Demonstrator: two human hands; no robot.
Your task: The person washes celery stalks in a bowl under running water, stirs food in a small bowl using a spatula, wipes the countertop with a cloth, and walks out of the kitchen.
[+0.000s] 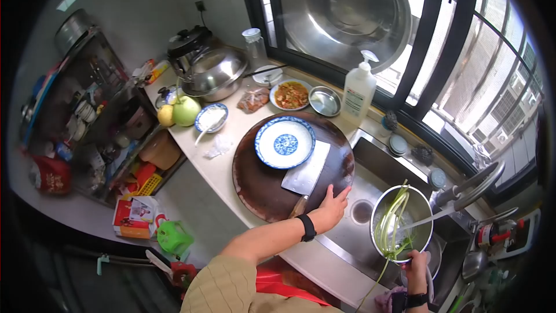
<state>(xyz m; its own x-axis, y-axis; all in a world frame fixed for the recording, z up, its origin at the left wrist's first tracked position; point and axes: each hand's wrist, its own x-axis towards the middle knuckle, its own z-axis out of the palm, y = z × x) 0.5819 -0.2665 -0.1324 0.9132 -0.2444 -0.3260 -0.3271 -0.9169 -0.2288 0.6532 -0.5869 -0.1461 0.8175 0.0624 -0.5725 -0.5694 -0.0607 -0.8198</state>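
Note:
My left hand (331, 208) rests on the right edge of a round wooden cutting board (255, 191), its fingers stretched out. On the board lie a cleaver (310, 168) and a blue-and-white plate (285, 143) that overlaps its blade. My right hand (416, 268) is closed at the near rim of a metal pot (425, 235) over the sink; its fingertips are partly hidden. Long green stems (387, 232) lie in the pot, and one hangs over the rim. Water from the faucet (478, 188) runs into it.
Behind the board stand a plate of chopped food (291, 95), a small metal bowl (325, 101) and a pump bottle (359, 90). A small bowl with a spoon (211, 117) and a green fruit (186, 110) sit at left. The sink (370, 162) borders the board.

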